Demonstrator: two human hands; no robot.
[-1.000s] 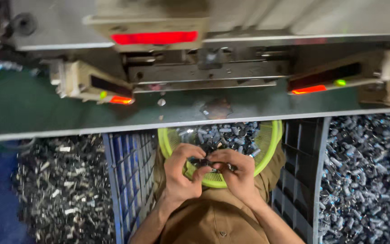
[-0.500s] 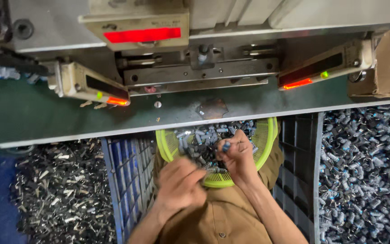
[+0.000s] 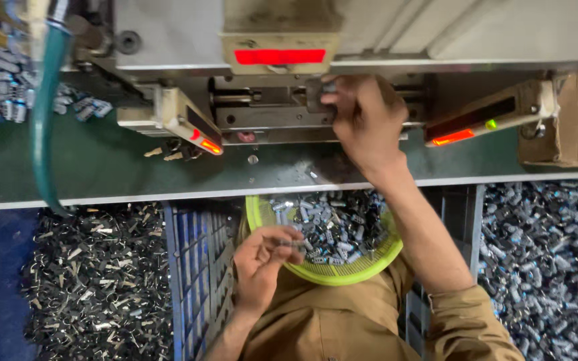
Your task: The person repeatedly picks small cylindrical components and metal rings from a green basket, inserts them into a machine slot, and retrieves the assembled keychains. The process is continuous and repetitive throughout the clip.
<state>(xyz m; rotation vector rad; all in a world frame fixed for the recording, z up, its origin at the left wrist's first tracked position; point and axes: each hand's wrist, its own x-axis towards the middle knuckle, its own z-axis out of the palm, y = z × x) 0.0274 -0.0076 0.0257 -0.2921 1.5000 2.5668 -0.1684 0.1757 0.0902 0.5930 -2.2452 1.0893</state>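
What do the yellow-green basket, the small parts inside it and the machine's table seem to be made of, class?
Yellow-green basket: likely plastic, given its bright even colour and fine moulded mesh.
Small parts: apparently metal, grey with glinting edges.
Machine's table: dull green painted surface with a pale edge; probably metal beneath, but that cannot be confirmed.

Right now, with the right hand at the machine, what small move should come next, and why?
Probably the right hand should draw back toward the yellow basket. Its fingertips press a small part into the machine's slot, between the two red-lit sensor bars. The left hand already holds another small metal part near the basket.
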